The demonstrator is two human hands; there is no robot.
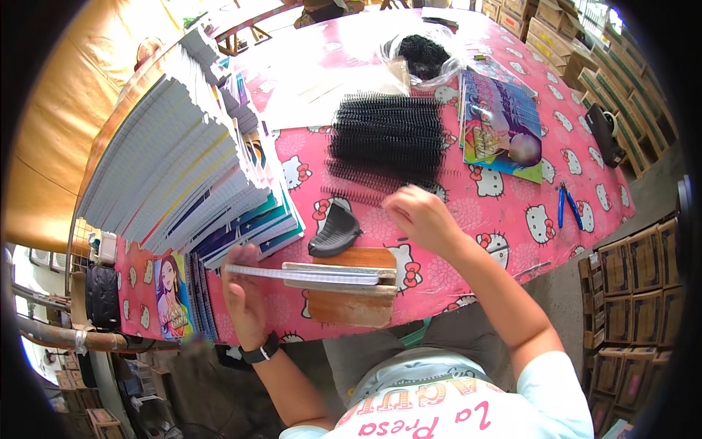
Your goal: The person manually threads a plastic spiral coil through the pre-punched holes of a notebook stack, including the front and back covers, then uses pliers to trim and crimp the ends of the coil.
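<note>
My left hand (243, 293) grips the left end of a thin unbound notebook (307, 274) that lies flat across a wooden block (351, 293) at the table's near edge. My right hand (418, 214) hovers over the pink cloth just below a pile of black spiral binding coils (387, 135), its fingers curled near a loose coil (358, 195); whether it pinches one I cannot tell. A black curved plastic piece (335, 230) rests between the two hands.
A tall fanned stack of notebooks (183, 161) fills the left of the pink patterned table (512, 212). Colourful covers (501, 124) lie at the right, blue-handled pliers (569, 206) beyond them, a bag of black coils (423, 55) at the back. Cardboard boxes (632, 271) stand right.
</note>
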